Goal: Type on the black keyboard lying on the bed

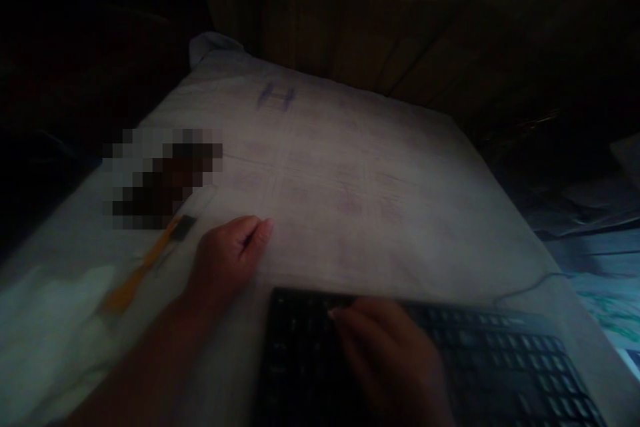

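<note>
A black keyboard (pixel 500 360) lies at the front right on a pale checked cloth (pixel 320 173). Over its left part is my right hand (pixel 395 353), fingers pinched together. A small pale tip shows at the fingertips, too blurred to tell whether it is a nail or a held thing. My left hand (pixel 230 253) rests on the cloth beyond the keyboard's left corner, curled into a fist with no object showing in it. Left of that fist lies an orange-handled tool (pixel 145 270) with a dark, squarish end, possibly a brush.
A pixelated patch (pixel 165 180) covers something dark at the left of the cloth. The keyboard's cable (pixel 530 285) runs off to the right edge. Behind the cloth stands a dark brown wooden-looking wall (pixel 340 27). A bluish surface (pixel 600 273) shows at the lower right.
</note>
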`<state>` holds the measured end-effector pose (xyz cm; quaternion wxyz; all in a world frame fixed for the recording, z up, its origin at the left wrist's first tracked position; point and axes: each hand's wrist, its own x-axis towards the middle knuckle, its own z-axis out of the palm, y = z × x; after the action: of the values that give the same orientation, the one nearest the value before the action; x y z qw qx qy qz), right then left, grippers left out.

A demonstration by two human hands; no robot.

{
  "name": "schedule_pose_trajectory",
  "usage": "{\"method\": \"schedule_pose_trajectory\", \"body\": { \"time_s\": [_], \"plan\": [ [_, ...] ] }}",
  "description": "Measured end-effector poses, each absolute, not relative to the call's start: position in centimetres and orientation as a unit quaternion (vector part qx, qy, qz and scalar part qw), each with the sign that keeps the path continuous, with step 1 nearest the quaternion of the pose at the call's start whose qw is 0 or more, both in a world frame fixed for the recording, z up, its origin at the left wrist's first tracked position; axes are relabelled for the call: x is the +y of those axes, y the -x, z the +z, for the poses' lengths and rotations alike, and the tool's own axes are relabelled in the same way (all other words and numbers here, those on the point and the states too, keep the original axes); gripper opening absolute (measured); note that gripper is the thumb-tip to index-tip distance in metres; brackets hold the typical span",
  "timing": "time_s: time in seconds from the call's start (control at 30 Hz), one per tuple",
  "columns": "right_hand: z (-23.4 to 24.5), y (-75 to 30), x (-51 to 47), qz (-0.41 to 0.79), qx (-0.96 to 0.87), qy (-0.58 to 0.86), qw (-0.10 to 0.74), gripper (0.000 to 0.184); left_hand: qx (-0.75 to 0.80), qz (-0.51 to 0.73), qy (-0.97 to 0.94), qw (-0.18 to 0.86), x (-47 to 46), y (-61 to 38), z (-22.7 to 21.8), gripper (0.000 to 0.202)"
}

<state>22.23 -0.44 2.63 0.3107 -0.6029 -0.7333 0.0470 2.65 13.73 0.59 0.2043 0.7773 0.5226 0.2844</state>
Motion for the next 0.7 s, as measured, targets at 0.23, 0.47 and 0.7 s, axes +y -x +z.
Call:
{"method": "schedule_pose_trajectory", "body": {
  "time_s": [0.23,0.47,0.7],
  "plan": [
    [2.8,-22.1,-0.2,0.033,-0.714,0.614,0.336,0.017,0.515,0.289,-0.781,0.205,13.8,-2.7,0.7,0.038],
    [3.0,-20.8,0.2,0.013,-0.727,0.602,0.329,0.022,0.518,0.271,-0.787,0.197,13.7,-2.7,0.6,0.04],
    [2.5,-21.6,-0.1,0.026,-0.71,0.641,0.29,0.025,0.427,0.112,-0.853,0.279,13.7,-2.4,2.0,0.036]
  ]
}}
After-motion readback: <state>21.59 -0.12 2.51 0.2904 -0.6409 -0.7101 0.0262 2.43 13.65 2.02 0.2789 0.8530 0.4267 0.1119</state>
